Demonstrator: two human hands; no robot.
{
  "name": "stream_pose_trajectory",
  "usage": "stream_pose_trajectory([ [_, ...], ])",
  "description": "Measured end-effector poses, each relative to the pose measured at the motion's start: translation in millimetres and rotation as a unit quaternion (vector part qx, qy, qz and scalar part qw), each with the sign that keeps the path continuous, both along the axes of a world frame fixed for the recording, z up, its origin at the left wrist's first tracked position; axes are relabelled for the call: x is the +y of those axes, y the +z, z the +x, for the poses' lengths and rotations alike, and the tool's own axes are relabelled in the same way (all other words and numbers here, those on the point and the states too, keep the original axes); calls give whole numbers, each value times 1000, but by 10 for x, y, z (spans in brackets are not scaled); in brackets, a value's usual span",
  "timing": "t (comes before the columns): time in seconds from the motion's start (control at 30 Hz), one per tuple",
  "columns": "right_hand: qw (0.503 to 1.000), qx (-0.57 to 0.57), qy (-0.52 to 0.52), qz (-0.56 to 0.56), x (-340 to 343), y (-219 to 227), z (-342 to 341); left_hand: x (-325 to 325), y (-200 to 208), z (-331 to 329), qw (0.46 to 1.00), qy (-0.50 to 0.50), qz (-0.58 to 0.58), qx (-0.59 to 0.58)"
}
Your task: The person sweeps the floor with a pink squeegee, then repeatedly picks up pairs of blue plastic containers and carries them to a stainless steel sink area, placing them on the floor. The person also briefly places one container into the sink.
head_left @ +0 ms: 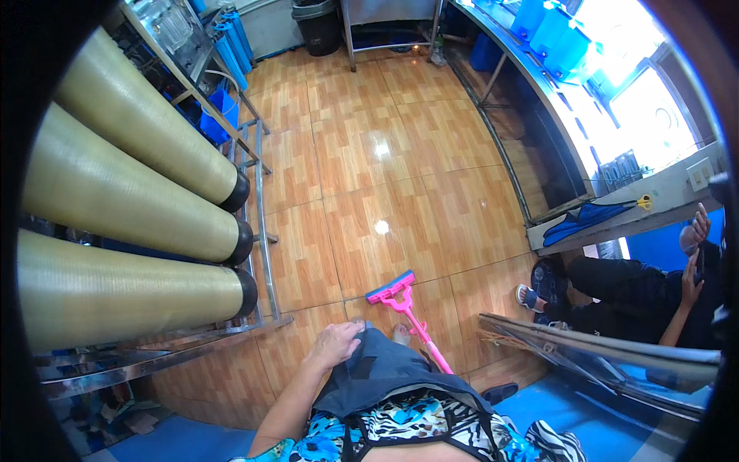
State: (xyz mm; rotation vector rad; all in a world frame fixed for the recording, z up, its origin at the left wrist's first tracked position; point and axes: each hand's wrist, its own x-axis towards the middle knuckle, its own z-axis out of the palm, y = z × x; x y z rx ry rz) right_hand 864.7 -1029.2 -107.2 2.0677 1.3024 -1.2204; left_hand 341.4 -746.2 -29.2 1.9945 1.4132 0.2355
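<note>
My left hand (336, 345) is in front of my body at the left, with its fingers curled at the edge of a dark grey apron (385, 377). The fingertips pinch the cloth near its far corner. Just right of my foot (401, 333), a pink sponge mop (404, 296) rests with its wide blue-edged head on the floor. Its handle slants back toward me and disappears behind my clothing. My right hand does not show, so whether it holds the handle is hidden.
Three large yellowish cylinders (138, 185) with black ends lie along a metal frame (265, 231) at left. A person (616, 300) sits at right, beside a glass-and-metal panel (600, 362). Blue containers (558, 46) line the right counter. A dark bin (316, 27) stands far back.
</note>
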Motion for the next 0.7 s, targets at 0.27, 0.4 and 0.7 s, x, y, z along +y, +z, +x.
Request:
stream_pose_trajectory([
  [0.27,988,-27,150,14,1021,627,24,-95,63,-220,999,-39,25,-22],
  [0.4,962,-32,272,13,1942,371,-673,-325,206,-644,998,-32,53,15],
  [0.7,944,86,320,11,2797,-416,-3504,-797,353,-1326,999,7,-3,45],
])
